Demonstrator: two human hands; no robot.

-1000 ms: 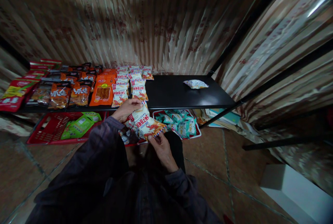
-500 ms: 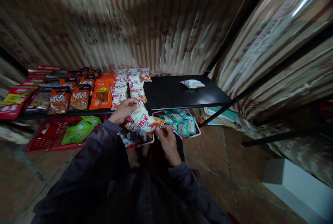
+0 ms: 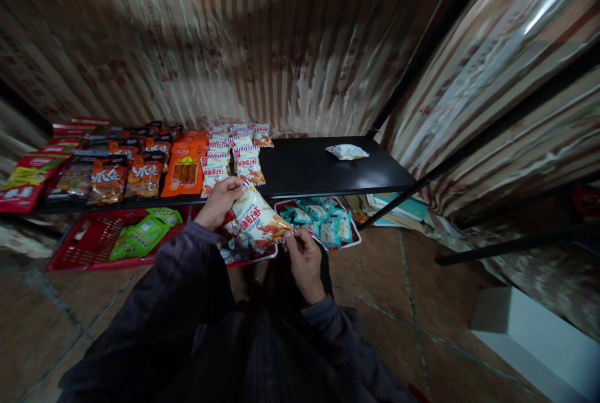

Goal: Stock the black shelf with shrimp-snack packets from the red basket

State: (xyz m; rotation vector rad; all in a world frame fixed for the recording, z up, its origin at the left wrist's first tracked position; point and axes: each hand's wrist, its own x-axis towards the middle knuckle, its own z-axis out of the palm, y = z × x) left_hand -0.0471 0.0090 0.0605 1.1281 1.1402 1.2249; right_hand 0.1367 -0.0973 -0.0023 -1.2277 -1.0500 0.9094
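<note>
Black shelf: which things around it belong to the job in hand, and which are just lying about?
Apparently in use:
- white snack bag, held by left hand and right hand
- matching bags on the black shelf

Apparently just lying about:
- green packets in red basket
- teal packets
- white box

A black shelf (image 3: 300,169) bears red bags (image 3: 25,184), dark packs (image 3: 107,179), orange packs (image 3: 184,172) and white packets (image 3: 248,164).

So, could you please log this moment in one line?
left hand: holds snack bag; right hand: holds its opposite end; black shelf: similar bags
</note>
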